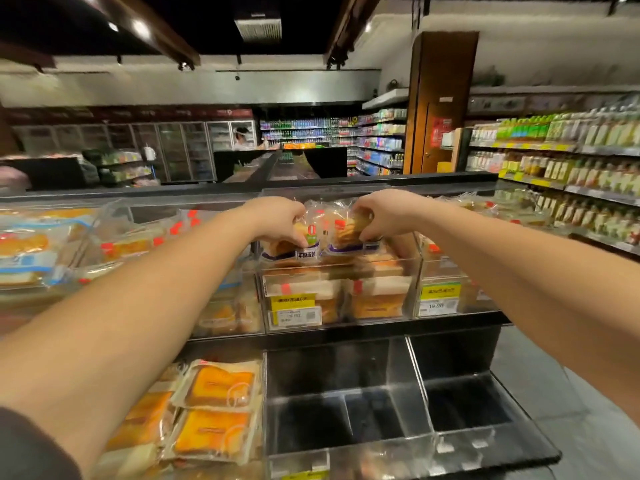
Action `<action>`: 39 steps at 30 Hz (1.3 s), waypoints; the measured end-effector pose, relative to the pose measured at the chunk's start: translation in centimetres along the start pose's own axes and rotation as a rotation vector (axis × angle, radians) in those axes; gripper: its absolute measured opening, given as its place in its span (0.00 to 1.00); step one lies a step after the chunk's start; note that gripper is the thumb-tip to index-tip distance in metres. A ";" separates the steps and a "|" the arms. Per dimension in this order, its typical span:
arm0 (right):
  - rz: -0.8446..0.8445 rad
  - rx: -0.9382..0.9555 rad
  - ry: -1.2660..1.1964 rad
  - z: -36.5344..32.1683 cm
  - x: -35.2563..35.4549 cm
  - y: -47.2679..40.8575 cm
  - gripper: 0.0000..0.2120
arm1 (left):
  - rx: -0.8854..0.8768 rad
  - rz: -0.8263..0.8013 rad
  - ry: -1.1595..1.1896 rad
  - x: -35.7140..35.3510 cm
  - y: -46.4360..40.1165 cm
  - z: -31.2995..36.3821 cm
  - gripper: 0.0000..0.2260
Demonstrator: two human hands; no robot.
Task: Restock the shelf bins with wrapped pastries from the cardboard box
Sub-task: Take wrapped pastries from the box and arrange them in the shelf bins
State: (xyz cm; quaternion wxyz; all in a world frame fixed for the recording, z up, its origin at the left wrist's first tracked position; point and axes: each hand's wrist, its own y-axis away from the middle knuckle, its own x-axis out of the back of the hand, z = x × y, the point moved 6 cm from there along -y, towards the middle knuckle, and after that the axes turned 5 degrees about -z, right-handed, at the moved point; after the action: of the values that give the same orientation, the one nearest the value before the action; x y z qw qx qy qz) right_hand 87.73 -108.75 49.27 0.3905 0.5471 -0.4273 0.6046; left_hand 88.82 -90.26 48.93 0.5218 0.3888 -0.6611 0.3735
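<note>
two orange pastry packs (pixel 216 414) nearest, left hand (pixel 277 220) pinching one bread bag (pixel 298 237), right hand (pixel 384 216) pinching another (pixel 349 233), clear bin (pixel 339 271)

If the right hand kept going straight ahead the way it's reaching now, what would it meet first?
Probably the wrapped pastry that the right hand already grips at the top of the clear shelf bin; beyond that, likely the dark rail behind the bins, though depth is unclear.

Both arms stretch forward, bare; left hand (pixel 280 220) and right hand (pixel 382 216) curl fingers downward, each pinching a wrapped pastry (pixel 349 233), close together.
</note>
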 end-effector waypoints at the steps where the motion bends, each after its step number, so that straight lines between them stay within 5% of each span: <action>1: -0.007 0.011 -0.007 0.0 0.0 -0.4 0.29 | 0.005 -0.008 -0.001 -0.2 -0.2 0.0 0.18; 8: -0.078 0.052 0.018 0.1 -1.0 -1.2 0.30 | 0.002 -0.094 0.013 -1.7 -0.8 0.3 0.30; 28: -0.119 0.081 0.050 0.4 -2.5 -1.9 0.26 | 0.082 0.105 0.352 -2.2 0.8 -1.5 0.25; 39: -0.129 0.068 0.008 0.7 -2.5 -1.5 0.26 | 0.092 0.044 0.340 -2.3 1.3 -1.4 0.26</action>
State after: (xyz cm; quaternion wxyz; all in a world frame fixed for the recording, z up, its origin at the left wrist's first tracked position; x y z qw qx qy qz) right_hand 89.60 -108.92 46.98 0.4116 0.5839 -0.3688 0.5947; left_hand 88.57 -88.22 46.76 0.5994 0.3287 -0.5540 0.4751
